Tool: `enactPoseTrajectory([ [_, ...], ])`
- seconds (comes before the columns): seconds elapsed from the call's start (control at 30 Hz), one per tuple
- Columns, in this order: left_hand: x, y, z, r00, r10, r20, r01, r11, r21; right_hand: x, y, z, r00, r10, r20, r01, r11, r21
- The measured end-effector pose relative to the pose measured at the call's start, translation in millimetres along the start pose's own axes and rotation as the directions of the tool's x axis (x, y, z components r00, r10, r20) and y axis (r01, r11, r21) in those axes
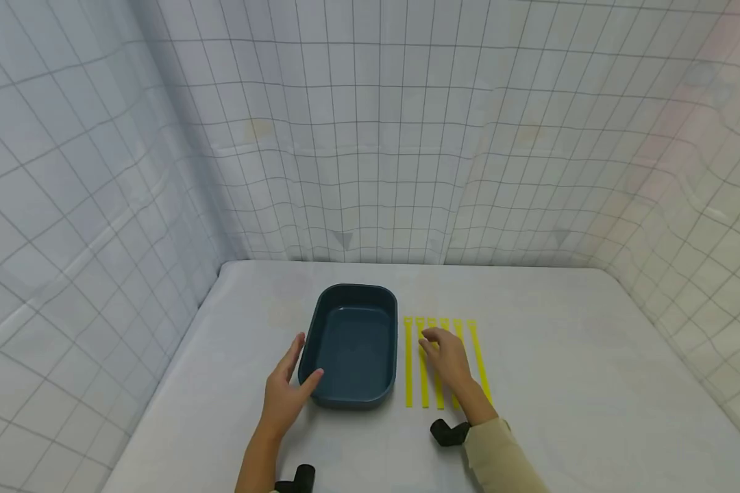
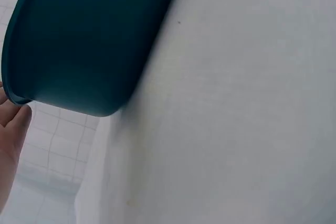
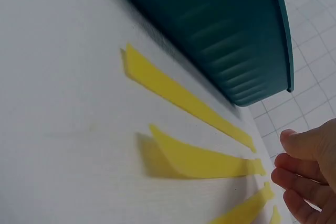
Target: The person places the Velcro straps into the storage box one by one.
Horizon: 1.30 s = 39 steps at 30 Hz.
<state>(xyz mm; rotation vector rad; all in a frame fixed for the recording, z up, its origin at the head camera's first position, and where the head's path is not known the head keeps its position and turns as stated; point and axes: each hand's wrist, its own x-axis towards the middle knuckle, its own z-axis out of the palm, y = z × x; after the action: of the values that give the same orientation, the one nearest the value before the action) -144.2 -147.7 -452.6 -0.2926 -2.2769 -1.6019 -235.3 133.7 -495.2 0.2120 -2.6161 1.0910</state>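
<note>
While left fingers [image 1: 294, 348] touch tray [image 1: 353, 346], yellow strips [image 1: 423, 376] lie beneath right fingers [image 1: 432, 335].

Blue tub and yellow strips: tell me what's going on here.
A person's left hand is at the left side of the blue tub on a white table. The right hand is over six yellow strips lying in a row to the tub's right; whether it touches one is hard to tell.

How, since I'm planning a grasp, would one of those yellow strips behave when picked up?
Probably floppy: one yellow strip bends upward at one end, casting a shadow. Likely light, since it looks thin and narrow.
</note>
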Motion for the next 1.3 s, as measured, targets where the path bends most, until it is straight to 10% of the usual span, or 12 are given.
enactPoseTrajectory([
  [0.53, -7.7, -44.3, 1.2, 0.968, -0.240, 0.079, 0.243, 0.969, -0.034, 36.0, 11, 15, 0.995, 0.017, 0.096, -0.023, 0.998, 0.061],
  [1.3, -9.4, -54.8, -0.7, 0.944, -0.304, 0.126, 0.312, 0.949, -0.051, 58.8, 12, 26, 0.992, 0.008, 0.123, -0.013, 0.999, 0.038],
])
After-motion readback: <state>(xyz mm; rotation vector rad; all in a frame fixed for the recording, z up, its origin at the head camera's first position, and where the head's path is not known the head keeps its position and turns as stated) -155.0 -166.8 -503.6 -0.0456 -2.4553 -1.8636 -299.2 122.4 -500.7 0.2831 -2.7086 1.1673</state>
